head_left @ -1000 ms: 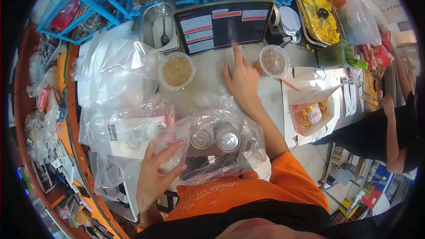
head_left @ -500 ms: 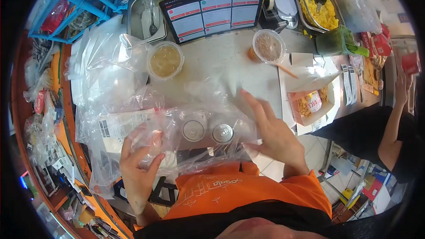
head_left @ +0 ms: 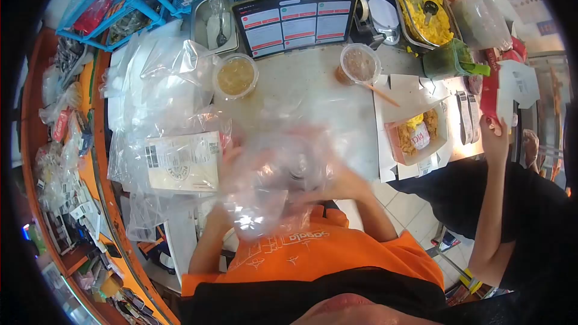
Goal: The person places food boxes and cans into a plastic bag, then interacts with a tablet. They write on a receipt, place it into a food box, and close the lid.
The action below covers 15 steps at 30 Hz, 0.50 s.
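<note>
Nearest, against the orange shirt front [head_left: 307,250]: a clear, crumpled plastic bag [head_left: 265,186], blurred by movement, between left hand [head_left: 231,155] and right hand [head_left: 337,182]. One silver, round metal can top [head_left: 298,167] shows dimly inside. Grip: cannot tell whether either hand's fingers pinch or spread; blur and plastic hide them. Change: right hand, a second ago at the black, flat tablet, is now at the bag's side; work on the bag is two-handed, as I judge it. Left of the bag, a pale, printed paper packet [head_left: 183,168] under plastic. Farther: a round, clear tub of yellowish liquid [head_left: 236,77], a clear cup of brownish drink [head_left: 360,63]. Behind them, the tablet [head_left: 295,24] shows a grid of cards, replacing the earlier split screen.
</note>
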### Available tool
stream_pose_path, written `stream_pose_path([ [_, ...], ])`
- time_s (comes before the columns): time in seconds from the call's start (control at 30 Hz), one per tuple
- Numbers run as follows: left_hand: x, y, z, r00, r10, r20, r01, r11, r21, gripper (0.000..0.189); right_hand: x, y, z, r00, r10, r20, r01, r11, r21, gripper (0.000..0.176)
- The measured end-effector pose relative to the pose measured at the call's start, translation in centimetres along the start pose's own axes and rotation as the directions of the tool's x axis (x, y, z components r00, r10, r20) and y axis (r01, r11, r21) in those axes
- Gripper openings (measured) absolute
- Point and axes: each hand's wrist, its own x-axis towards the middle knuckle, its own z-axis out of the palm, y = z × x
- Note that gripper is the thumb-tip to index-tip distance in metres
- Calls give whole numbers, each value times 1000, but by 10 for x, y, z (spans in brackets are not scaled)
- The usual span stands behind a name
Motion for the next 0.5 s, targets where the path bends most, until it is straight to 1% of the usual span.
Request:
stream_pose_path([
  [0.03,-4,0,15,983,158,-94,-162,986,-43,38,11,-22,11,997,54,-57,-32,940,341,93],
  [0.07,-5,-2,22,949,273,-160,-287,955,-75,37,15,-21,16,998,-22,59,-12,857,515,73],
  [0.1,-4,-10,24,907,368,-204,-396,911,-115,37,17,-11,25,998,-27,59,-7,859,511,73],
  [0.13,-6,-18,22,864,441,-244,-483,862,-153,36,16,1,37,996,28,-80,40,682,730,63],
  [0.17,-5,-22,23,829,484,-280,-538,827,-163,36,17,6,43,973,119,-197,123,454,883,54],
  [0.2,-5,-23,23,803,506,-313,-567,811,-143,35,33,-29,21,920,-100,-379,224,928,298,41],
  [0.23,-3,-20,27,786,509,-350,-572,814,-99,35,40,-53,8,921,-95,-378,218,929,299,41],
  [0.27,-3,-17,32,774,505,-382,-564,824,-53,35,43,-73,0,840,-411,-353,413,908,-75,35],
  [0.3,-3,-17,35,749,514,-417,-573,819,-20,35,47,-89,-11,703,-679,-209,561,711,-423,30],
  [0.33,-3,-19,38,704,542,-460,-602,798,19,35,52,-103,-27,703,-681,-206,562,709,-425,30],
  [0.4,-6,-26,39,583,602,-545,-678,730,81,35,70,-122,-57,754,-640,149,595,570,-566,21],
  [0.43,-8,-26,36,496,639,-588,-730,673,116,35,88,-124,-71,757,-598,264,639,591,-493,20],
  [0.47,-12,-22,27,414,668,-618,-802,589,98,35,113,-126,-87,741,-555,378,671,615,-414,20],
  [0.5,-17,2,-3,552,659,-511,-829,368,-422,37,147,-133,-109,700,-591,400,702,673,-234,21],
])
